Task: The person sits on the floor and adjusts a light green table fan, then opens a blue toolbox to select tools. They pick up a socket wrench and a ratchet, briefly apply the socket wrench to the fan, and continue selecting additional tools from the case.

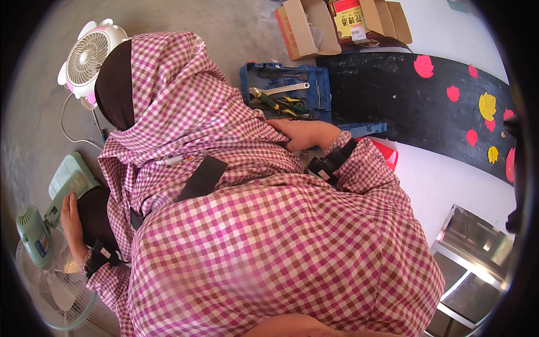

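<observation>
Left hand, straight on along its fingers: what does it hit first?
Likely the green fan's base, which lies just ahead of the left hand's fingers; from this one view I can't tell whether they already touch it.

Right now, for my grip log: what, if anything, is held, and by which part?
Cannot tell: the left hand is by the green fan, the right hand on checked cloth.
</observation>
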Demonstrator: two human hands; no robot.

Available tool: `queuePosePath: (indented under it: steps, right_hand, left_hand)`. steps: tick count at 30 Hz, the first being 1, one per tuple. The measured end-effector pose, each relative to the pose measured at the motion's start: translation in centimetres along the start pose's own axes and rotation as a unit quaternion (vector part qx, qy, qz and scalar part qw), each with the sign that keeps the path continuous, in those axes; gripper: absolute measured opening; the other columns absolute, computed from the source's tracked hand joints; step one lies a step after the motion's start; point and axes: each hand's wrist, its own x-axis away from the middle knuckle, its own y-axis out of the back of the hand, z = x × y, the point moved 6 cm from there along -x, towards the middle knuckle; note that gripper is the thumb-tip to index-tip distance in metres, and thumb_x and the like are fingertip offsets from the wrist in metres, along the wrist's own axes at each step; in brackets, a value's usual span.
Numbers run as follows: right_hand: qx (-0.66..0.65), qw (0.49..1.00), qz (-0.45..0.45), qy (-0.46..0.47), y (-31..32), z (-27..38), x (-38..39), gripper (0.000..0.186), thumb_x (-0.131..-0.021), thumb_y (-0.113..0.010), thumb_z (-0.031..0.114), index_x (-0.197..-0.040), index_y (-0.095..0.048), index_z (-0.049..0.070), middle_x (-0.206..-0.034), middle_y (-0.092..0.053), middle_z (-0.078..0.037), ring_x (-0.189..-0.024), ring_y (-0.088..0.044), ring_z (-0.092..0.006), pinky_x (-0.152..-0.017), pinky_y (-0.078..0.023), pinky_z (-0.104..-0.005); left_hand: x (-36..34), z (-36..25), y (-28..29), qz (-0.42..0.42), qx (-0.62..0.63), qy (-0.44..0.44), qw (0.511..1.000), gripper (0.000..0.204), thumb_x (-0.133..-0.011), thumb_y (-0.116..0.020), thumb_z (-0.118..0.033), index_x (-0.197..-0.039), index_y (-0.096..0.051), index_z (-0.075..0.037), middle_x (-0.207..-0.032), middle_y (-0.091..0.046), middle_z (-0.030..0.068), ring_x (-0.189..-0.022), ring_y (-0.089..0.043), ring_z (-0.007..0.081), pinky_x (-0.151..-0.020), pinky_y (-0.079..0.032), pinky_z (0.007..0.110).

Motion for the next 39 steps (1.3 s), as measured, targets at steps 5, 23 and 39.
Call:
queuePosePath:
  steps: [5,23,39]
  right_hand:
    - [-0.126,0.982,0.128,-0.056,-0.4,-1.5,-0.5,0.095,-0.074,-0.067,0.023,-0.150,-0.014,0.003,-0.145,-0.040,-0.022,-0.133,-0.042,-0.0324,-0.110,-0.031,-0.0379]
    - [-0.111,0.983,0.112,-0.091,-1.7,-1.9,-0.2,0.077,-0.074,-0.066,0.024,-0.142,-0.037,0.004,-0.136,-0.052,-0.019,-0.126,-0.048,-0.0314,-0.105,-0.036,-0.0378]
    - [-0.272,0.951,0.078,-0.122,-3.8,-5.1,0.3,0.098,-0.078,-0.070,0.020,-0.149,-0.007,-0.003,-0.144,-0.042,-0.018,-0.134,-0.038,-0.0291,-0.110,-0.029,-0.0366]
  left_hand:
    - [-0.5,-0.4,-0.1,0.010,0.003,0.008,1.000,0.041,-0.100,-0.046,-0.034,-0.113,-0.061,0.001,-0.104,-0.065,0.0154,-0.099,-0.060,0.0235,-0.088,-0.043,0.032]
    - [-1.0,-1.0,-0.5,0.021,0.013,0.014,1.000,0.042,-0.100,-0.047,-0.035,-0.114,-0.061,0.002,-0.105,-0.065,0.0147,-0.100,-0.059,0.0223,-0.090,-0.042,0.030]
    - [-1.2,-1.5,-1.4,0.024,0.042,0.017,0.999,0.041,-0.099,-0.047,-0.031,-0.118,-0.060,0.002,-0.111,-0.065,0.0144,-0.105,-0.059,0.0220,-0.094,-0.041,0.030]
